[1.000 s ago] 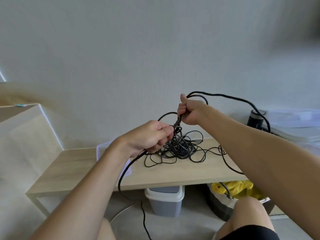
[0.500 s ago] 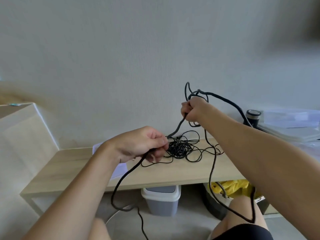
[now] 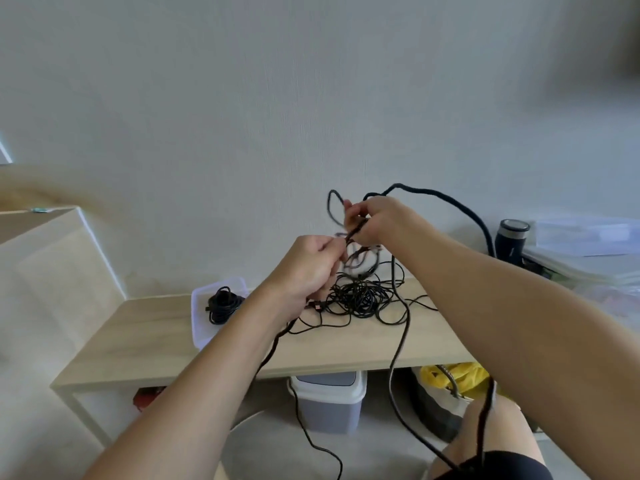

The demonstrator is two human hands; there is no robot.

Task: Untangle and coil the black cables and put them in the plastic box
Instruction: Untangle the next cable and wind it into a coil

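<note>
A tangle of thin black cables [image 3: 360, 299] lies on the wooden bench [image 3: 166, 327]. Above it, my left hand [image 3: 308, 268] grips a thicker black cable that trails down past the bench edge to the floor. My right hand [image 3: 374, 220] pinches the same cable higher up, with small loops sticking out above its fingers. A long thick loop [image 3: 450, 206] arcs right from that hand and hangs down to my knee. The clear plastic box [image 3: 199, 327] sits on the bench at the left with one coiled black cable [image 3: 221, 306] inside.
A dark flask [image 3: 512, 239] and a stack of clear plastic sheets [image 3: 588, 251] stand at the right end of the bench. Under the bench are a grey lidded bin [image 3: 329, 400] and a dark basket with a yellow bag [image 3: 450, 379]. The wall is close behind.
My two hands have come closer together above the tangle. The view shifted, so the plastic box with its coil now shows beside my left forearm.
</note>
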